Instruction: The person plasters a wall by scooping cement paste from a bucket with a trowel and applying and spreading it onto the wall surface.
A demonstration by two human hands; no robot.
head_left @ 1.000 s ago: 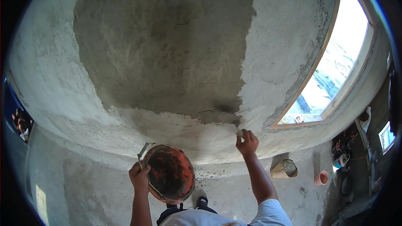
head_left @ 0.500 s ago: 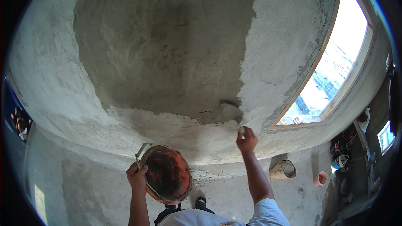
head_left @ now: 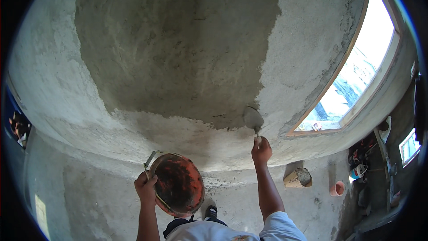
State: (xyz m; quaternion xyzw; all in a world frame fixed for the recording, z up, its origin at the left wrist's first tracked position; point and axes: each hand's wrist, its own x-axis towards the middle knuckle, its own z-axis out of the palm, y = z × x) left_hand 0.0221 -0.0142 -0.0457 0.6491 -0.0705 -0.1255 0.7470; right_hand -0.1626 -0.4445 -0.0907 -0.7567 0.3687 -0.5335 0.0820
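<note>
My right hand point(head_left: 261, 151) is closed round the handle of a trowel point(head_left: 253, 118). The grey blade lies against the wall at the lower right corner of a dark, damp plaster patch point(head_left: 178, 53). Lower down, my left hand point(head_left: 146, 189) grips the left rim of a round orange-red basin point(head_left: 196, 187), holding it tilted in front of my body. Dark stains cover much of the basin's inside. A pale strip runs along its left rim, with a grey angled piece at the top; what this belongs to I cannot tell.
Paler, rough wall point(head_left: 307, 40) surrounds the patch. A wooden-framed window opening point(head_left: 352, 85) is on the right. On the floor point(head_left: 249, 201) stand an opened paper cement bag point(head_left: 294, 179) with grey material in it and a small orange-pink bucket point(head_left: 337, 189). Assorted items, including a blue-white bucket point(head_left: 358, 172), lie far right.
The trowel has shifted slightly right and down, leaving the patch's lower right edge smoother. Its blade was blurred and now shows sharply. The basin and my left hand stay in place.
</note>
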